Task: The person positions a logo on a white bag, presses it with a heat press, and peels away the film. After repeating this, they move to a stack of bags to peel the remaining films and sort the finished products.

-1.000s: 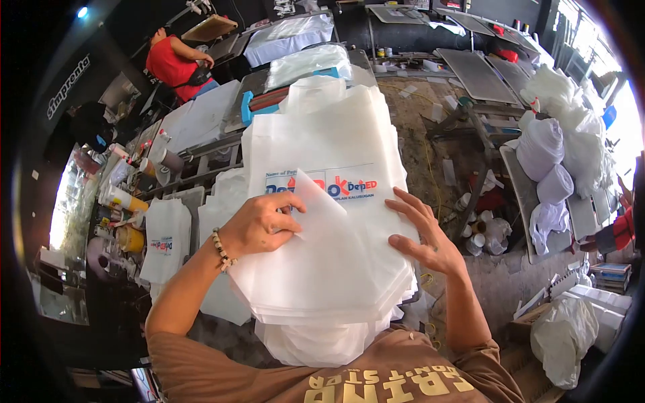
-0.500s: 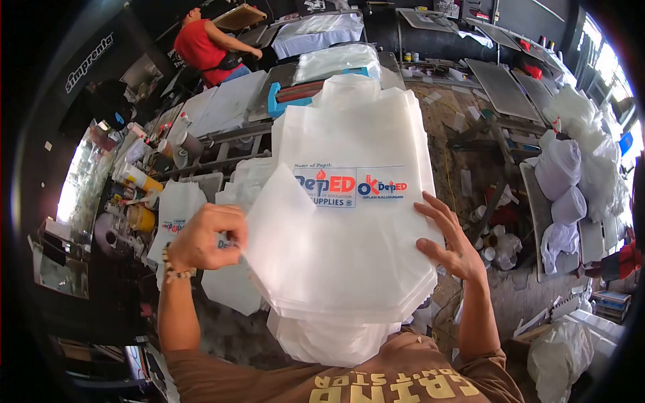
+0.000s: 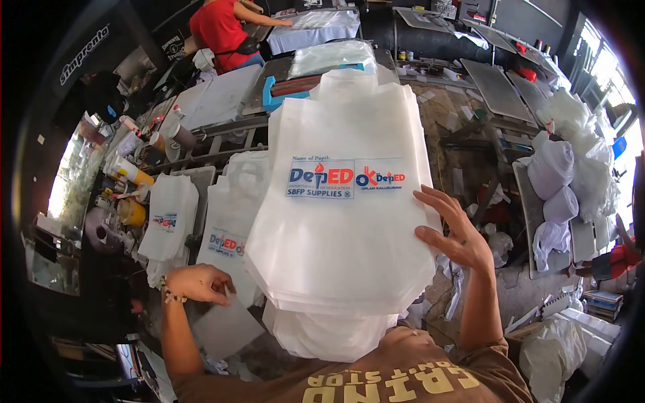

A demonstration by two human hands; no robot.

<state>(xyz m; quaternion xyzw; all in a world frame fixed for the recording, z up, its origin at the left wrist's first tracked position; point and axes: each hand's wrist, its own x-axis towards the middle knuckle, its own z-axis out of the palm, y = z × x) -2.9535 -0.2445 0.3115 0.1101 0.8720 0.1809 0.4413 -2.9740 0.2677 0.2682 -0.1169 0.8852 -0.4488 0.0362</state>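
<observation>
A thick stack of translucent white bags stands in front of me, the top one printed with blue and red DepED logos. My right hand rests against the stack's right edge, fingers spread. Low on the left, my left hand pinches a small greyish-white sheet by its top corner, apart from the stack. Close to that hand lies a second printed bag pile, with another printed pile farther left.
A person in a red top works at a far table. Ink tubs and bottles line the left side. On the right are wrapped white rolls on a board, and a plastic bag sits at lower right.
My left hand has moved down with the sheet, away from the top of the stack, and the whole logo now shows. The person in red has shifted right and reaches over the far table.
</observation>
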